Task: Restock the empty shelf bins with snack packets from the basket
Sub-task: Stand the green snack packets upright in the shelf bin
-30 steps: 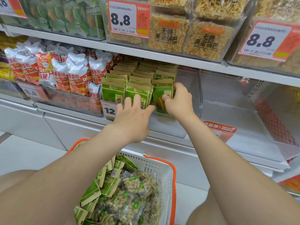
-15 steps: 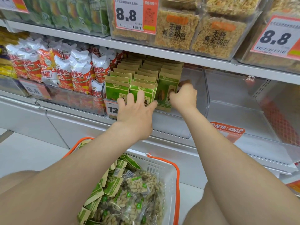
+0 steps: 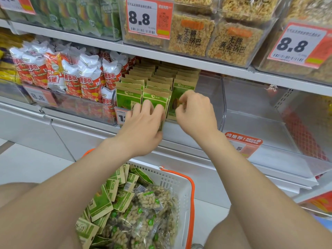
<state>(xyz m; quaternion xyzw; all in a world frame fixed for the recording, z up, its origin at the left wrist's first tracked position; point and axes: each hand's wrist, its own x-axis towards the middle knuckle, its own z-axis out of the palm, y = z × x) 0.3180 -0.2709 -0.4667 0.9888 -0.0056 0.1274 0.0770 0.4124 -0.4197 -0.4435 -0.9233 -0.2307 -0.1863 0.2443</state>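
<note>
Left fingers (image 3: 155,110) curl over the face of the front green packet (image 3: 154,99) in the middle row of a clear bin (image 3: 210,94). The left hand (image 3: 143,128) grips that packet at the bin's front edge, and the packet's lower corner shows beneath the fingertips. Just beside it, right fingers (image 3: 188,97) bend in a narrow pinch on the right-row packet (image 3: 183,87), and the right hand (image 3: 195,115) covers that packet's lower half.

Three rows of matching packets (image 3: 161,76) stand upright from the bin's front edge towards its back. They fill the bin's left side and middle, well apart from its right wall. A price tag (image 3: 120,115) at the bin's front left corner is partly hidden by the left hand.

A second clear bin (image 3: 251,112) sits to the right on the same shelf (image 3: 80,123), with an orange tag (image 3: 242,141) at its front edge. Toward the shelf's left end, red-and-white bags (image 3: 86,78) stand just beside the green rows.

Below the forearms, a white basket (image 3: 172,175) with an orange handle (image 3: 192,194) holds loose green packets (image 3: 100,203) along its left side. Clear bags of pale nut-like pieces (image 3: 149,200) lie toward its right side. On the shelf above, clear tubs of golden snacks (image 3: 190,38) stand beside a price card (image 3: 149,17) reading 8.8.
</note>
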